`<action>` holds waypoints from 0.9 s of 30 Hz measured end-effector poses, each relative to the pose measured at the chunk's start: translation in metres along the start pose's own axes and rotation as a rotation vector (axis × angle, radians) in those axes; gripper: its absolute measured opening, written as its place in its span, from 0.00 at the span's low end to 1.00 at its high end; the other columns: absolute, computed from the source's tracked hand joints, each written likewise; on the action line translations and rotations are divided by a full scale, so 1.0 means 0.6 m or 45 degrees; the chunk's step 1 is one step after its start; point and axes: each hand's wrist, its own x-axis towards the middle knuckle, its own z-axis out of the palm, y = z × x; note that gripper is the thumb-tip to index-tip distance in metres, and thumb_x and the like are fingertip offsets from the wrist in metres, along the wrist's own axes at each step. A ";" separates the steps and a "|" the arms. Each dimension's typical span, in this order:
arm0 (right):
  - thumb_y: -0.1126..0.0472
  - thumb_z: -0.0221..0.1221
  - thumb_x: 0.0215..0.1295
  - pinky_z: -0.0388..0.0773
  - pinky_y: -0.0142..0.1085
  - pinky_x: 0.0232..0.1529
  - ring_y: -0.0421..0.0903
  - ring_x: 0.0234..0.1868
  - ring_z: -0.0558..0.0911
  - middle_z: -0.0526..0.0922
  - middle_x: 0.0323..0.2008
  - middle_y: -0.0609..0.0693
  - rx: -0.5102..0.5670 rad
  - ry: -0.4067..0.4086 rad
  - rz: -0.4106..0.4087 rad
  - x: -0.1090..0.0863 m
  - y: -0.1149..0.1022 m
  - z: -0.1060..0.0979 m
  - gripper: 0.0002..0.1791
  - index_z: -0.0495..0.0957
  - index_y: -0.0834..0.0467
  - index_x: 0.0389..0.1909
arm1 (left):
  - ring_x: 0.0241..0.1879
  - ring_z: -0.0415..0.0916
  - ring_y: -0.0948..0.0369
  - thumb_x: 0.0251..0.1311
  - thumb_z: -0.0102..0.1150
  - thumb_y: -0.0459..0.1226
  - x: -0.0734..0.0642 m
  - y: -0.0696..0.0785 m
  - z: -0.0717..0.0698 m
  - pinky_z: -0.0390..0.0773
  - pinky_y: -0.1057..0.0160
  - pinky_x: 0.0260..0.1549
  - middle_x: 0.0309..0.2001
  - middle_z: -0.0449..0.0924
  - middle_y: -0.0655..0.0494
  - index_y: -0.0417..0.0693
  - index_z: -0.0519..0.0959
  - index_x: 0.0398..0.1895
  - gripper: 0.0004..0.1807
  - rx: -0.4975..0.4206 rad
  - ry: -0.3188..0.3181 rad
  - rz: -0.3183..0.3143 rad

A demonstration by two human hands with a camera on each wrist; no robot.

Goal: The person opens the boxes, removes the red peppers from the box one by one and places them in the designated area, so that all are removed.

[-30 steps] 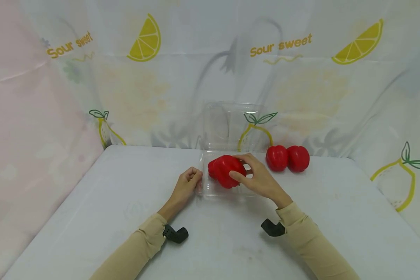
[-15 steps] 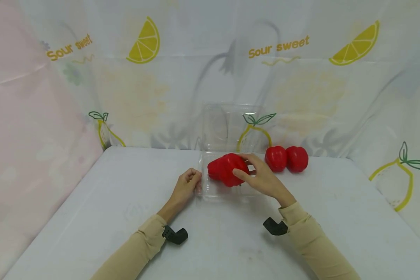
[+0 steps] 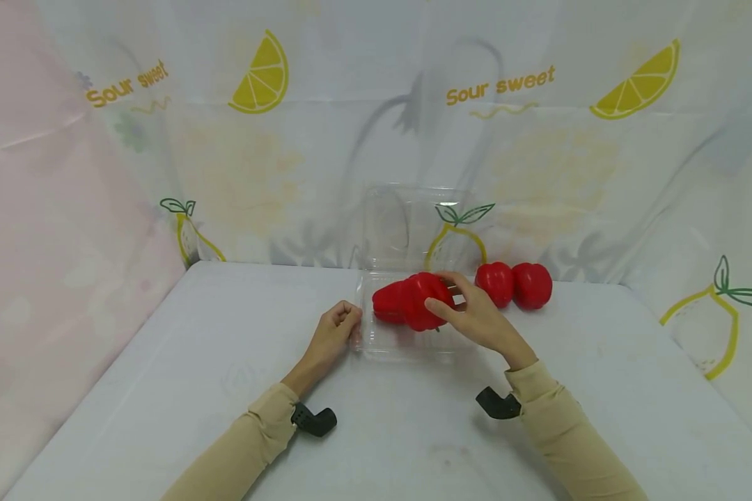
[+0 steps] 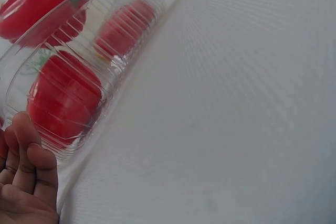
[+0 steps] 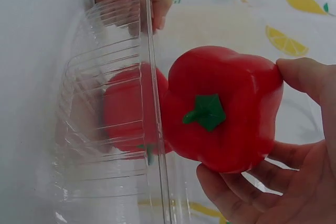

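Over a clear plastic box (image 3: pixel 385 349), a red bell pepper (image 3: pixel 421 301) is held in the person's right hand (image 3: pixel 476 316), mostly above the rim. The thumb rests on one side and the fingers curl round the other, spread about as wide as the pepper; its green stem (image 5: pixel 210 113) faces the right wrist camera. The left hand (image 3: pixel 337 323) grips the left edge of the box with bent fingers.

Beneath is a white table (image 3: pixel 244 334). Pale cloth (image 3: pixel 338 153) hangs behind it, printed with yellow lemons and the orange words "Sour sweet"; pinkish cloth (image 3: pixel 50 229) covers the left side.

Inside the box, a second red pepper (image 3: pixel 386 303) lies toward the left, partly covered by the held one in the head view; whether the two touch cannot be told. The clear lid (image 3: pixel 385 223) stands upright at the back, with the cloth showing through. To the right, near the table's far edge, a third pepper (image 3: pixel 494 284) and a fourth pepper (image 3: pixel 532 286) sit side by side.
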 end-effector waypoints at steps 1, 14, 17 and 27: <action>0.45 0.62 0.58 0.81 0.42 0.42 0.57 0.55 0.74 0.70 0.59 0.55 -0.005 0.002 0.005 0.000 0.000 -0.002 0.37 0.60 0.52 0.66 | 0.20 0.67 0.68 0.68 0.47 0.33 0.000 0.000 0.000 0.68 0.72 0.24 0.21 0.68 0.60 0.27 0.70 0.40 0.12 0.001 0.000 0.000; 0.46 0.60 0.61 0.81 0.44 0.42 0.57 0.57 0.69 0.69 0.59 0.57 -0.088 0.048 0.068 -0.008 0.007 -0.039 0.37 0.59 0.55 0.67 | 0.21 0.67 0.67 0.68 0.46 0.33 -0.001 0.003 0.001 0.68 0.72 0.23 0.21 0.68 0.59 0.28 0.70 0.40 0.11 0.009 0.003 0.003; 0.46 0.60 0.61 0.81 0.45 0.43 0.57 0.57 0.69 0.69 0.58 0.58 -0.096 0.045 0.080 -0.009 0.006 -0.045 0.37 0.59 0.55 0.67 | 0.21 0.67 0.67 0.68 0.47 0.33 0.000 0.003 0.001 0.68 0.72 0.24 0.21 0.68 0.59 0.28 0.70 0.39 0.11 0.005 0.007 -0.003; 0.45 0.59 0.61 0.80 0.46 0.44 0.58 0.58 0.70 0.70 0.59 0.58 -0.123 0.054 0.108 -0.017 0.011 -0.064 0.36 0.60 0.54 0.66 | 0.21 0.66 0.68 0.68 0.47 0.33 -0.002 0.003 0.002 0.67 0.72 0.23 0.21 0.68 0.60 0.28 0.70 0.39 0.11 0.008 0.006 -0.007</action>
